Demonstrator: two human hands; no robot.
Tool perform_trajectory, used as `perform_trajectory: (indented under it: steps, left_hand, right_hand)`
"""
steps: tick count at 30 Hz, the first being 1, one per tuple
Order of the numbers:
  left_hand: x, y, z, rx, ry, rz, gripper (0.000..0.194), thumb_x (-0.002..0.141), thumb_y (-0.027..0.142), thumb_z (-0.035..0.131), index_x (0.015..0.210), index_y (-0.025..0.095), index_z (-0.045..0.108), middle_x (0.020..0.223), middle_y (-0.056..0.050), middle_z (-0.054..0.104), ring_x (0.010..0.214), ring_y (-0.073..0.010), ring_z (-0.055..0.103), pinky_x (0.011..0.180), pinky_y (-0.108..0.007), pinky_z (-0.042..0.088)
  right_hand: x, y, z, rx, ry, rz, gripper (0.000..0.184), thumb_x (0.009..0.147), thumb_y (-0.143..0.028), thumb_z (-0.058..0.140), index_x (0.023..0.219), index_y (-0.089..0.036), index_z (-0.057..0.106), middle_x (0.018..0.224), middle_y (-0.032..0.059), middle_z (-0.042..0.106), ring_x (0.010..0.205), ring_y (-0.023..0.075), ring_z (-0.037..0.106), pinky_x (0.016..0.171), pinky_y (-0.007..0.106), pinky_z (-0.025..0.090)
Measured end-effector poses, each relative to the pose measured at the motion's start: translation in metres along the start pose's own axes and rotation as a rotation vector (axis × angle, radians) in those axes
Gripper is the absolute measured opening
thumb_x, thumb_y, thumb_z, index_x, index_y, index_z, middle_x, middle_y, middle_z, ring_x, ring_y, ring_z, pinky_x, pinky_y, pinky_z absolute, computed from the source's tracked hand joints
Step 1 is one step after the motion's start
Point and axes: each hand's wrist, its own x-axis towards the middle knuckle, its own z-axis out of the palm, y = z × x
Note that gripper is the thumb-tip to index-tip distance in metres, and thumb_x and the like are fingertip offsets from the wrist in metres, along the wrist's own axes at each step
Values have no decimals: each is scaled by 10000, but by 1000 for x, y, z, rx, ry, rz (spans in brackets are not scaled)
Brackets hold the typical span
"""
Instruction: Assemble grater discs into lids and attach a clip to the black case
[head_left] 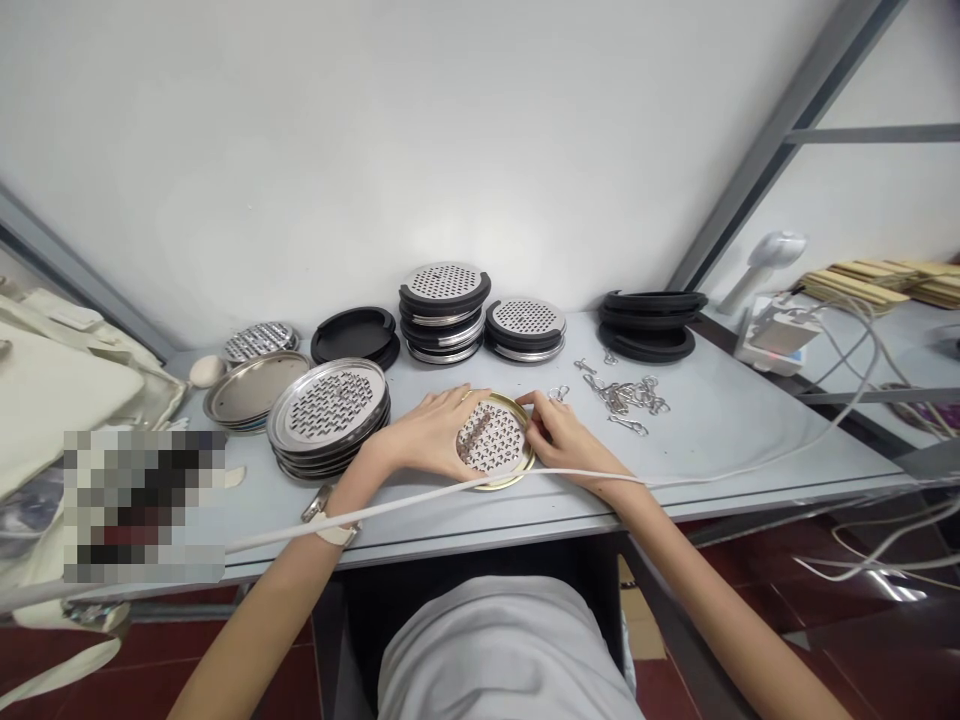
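Note:
A round grater plate (pixel 493 440) with a gold-coloured rim lies at the front of the grey table, right before me. My left hand (pixel 431 435) grips its left side, fingers along the far edge and thumb along the near one. On the right, my right hand (pixel 566 438) has curled fingers pinching the rim. Just left of my left hand stands a stack of silver grater plates (pixel 326 405). Beyond my right hand is a loose pile of small metal clips (pixel 626 395).
Along the wall stand black round trays (pixel 352 335), stacks of grater discs in black rings (pixel 444 310) and more black rings (pixel 649 325). Metal lids (pixel 251 388) lie at left near a bag (pixel 60 370). A white cable (pixel 720 475) crosses in front of my hands.

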Motion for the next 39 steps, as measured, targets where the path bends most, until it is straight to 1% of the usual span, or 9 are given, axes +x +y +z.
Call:
perform_trajectory:
  steps: [5,7,12,17,23,26,32,35,39]
  left_hand:
    - [2,0,0,13,19,11,947,580,562,749,1351,226,315,1309,-137,426,1202,-355,413,988,-477,338]
    - [3,1,1,21,21,14,929,578,558,749,1334,217,330,1284,-138,440,1182,-353,427,975,-478,351]
    - [5,-1,3,5,47,30,942,583,567,742,1336,198,313,1304,-149,414,1214,-353,397,993,-481,346]
    - [5,-4,4,-38,39,39,953,600,549,739,1357,193,283,1329,-155,390,1234,-344,384,1010,-478,340]
    - [4,-4,5,-80,55,40,982,551,500,780,1351,202,294,1324,-142,392,1244,-349,371,1006,-479,347]
    - [5,-7,5,-76,59,17,991,539,511,784,1350,207,302,1323,-141,392,1243,-352,368,1012,-493,336]
    - [5,-13,8,-32,8,-41,1120,552,571,758,1430,198,171,1371,-169,326,1282,-374,304,1041,-528,288]
    - [5,-12,8,-29,29,-54,1150,540,576,761,1439,199,151,1368,-177,325,1274,-384,314,1026,-538,307]
    - [5,-9,9,-54,74,-48,1182,523,551,778,1446,204,125,1372,-178,330,1279,-386,317,1028,-546,311]
  right_hand:
    - [0,-2,0,3,1,-5,236,835,-147,371,1045,-199,466,814,46,566,830,216,496,793,355,389]
    - [0,-3,-1,-5,-4,-7,235,839,-145,363,1046,-198,463,819,48,564,828,216,495,803,362,386]
    - [1,-5,-1,-31,-20,-11,238,843,-143,350,1056,-184,448,823,56,563,826,219,496,811,366,384]
    - [1,-4,0,-23,-9,-28,243,837,-136,350,1050,-192,451,820,52,571,804,215,500,780,356,390]
    - [1,-6,-1,-22,-13,-28,259,827,-126,355,1058,-195,449,832,55,575,805,217,500,785,363,398]
    - [0,-7,-2,-25,-17,-32,256,833,-127,351,1056,-200,453,854,60,580,809,218,501,790,366,400]
    - [1,-7,-2,-35,-33,-30,240,838,-131,355,1052,-187,448,892,76,591,841,225,511,804,371,397]
    - [1,-5,-1,-30,-27,-34,238,846,-140,353,1064,-186,437,928,86,579,874,228,511,819,379,396]
    - [0,-2,-1,0,-28,-25,245,850,-151,353,1080,-192,430,951,88,572,875,224,512,800,375,410]
